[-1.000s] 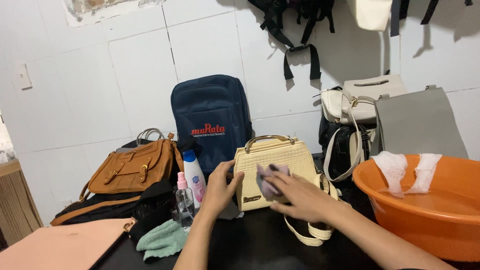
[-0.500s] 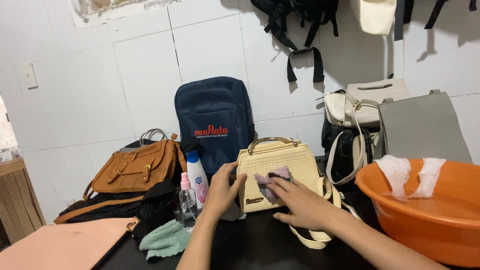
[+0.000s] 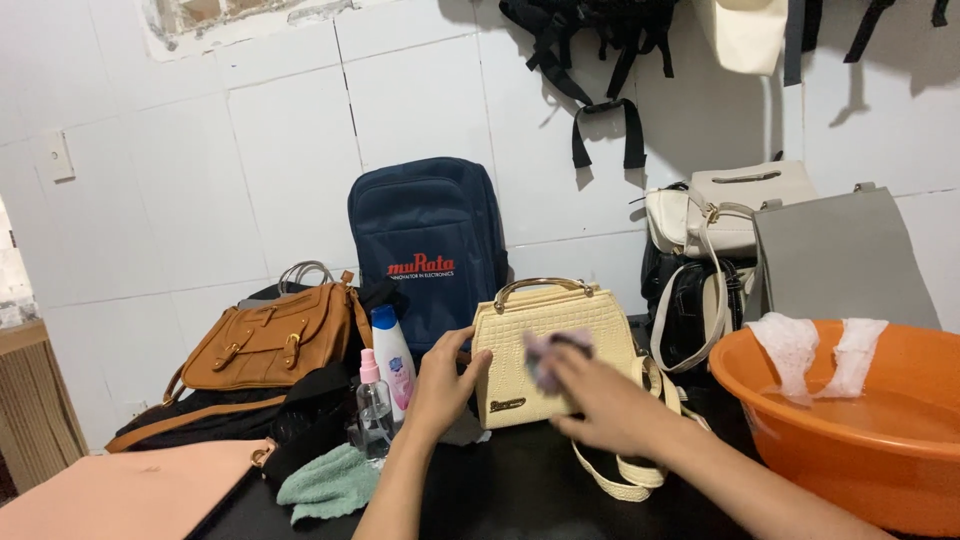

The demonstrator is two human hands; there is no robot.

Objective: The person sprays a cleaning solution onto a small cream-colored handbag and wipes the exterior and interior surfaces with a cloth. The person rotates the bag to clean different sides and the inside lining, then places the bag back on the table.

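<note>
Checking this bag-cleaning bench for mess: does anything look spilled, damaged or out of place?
No spill shows. The wall has broken plaster at its top. Two white cloths hang over the orange basin's rim. The left hand steadies the cream handbag upright; the right hand presses a cloth to it.

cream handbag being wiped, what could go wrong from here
The cream handbag stands upright, steadied only by the left hand at its edge; a hard push from the right hand with the cloth could tip it back. The small spray bottle and white bottle stand beside the left forearm and could be knocked over. The orange basin of water sits near the right elbow.
</note>
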